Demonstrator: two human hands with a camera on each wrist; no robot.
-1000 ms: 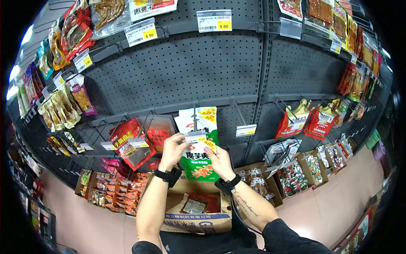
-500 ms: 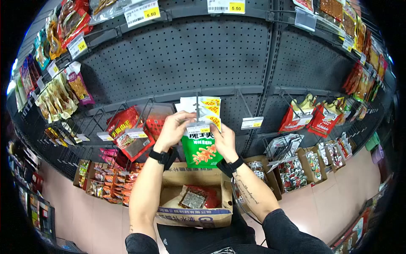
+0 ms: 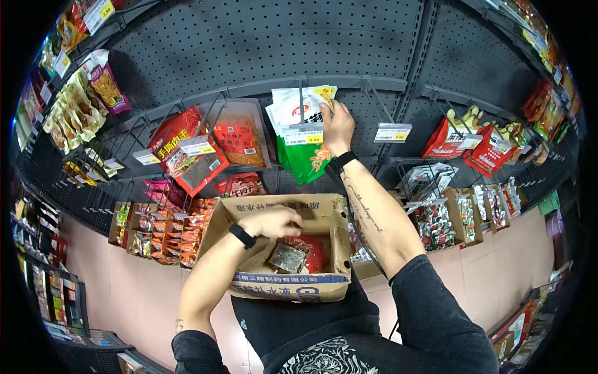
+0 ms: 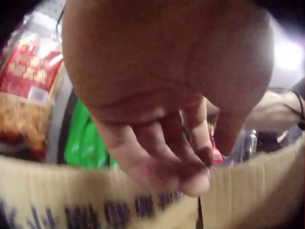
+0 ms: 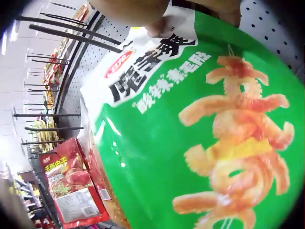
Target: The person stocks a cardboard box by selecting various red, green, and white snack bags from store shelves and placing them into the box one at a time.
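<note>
Green-and-white snack bags point(image 3: 300, 163) hang on a hook in the middle of the rack, partly behind a price tag point(image 3: 303, 136). My right hand point(image 3: 339, 129) pinches the front bag near its upper right edge; in the right wrist view that snack bag point(image 5: 157, 157) fills much of the picture, with fingers point(image 5: 155, 28) at its top. Over the open cardboard box point(image 3: 293, 293) is my left hand point(image 3: 274, 222), its fingers loosely bent and holding nothing. Inside the box lie a silver-faced packet point(image 3: 288, 257) and a red packet point(image 3: 316, 252).
Left of the green bags hang a red snack pouch point(image 3: 187, 149) and a clear-edged pouch point(image 3: 238, 142). More red bags point(image 3: 445, 138) hang at right. Metal hooks with tags stick out from the pegboard point(image 3: 280, 43). Cartons of small orange packets point(image 3: 165, 230) stand below.
My left hand has let go at the tag and dropped to the box. My right hand has shifted to the bag's upper right edge. The view has tilted down.
</note>
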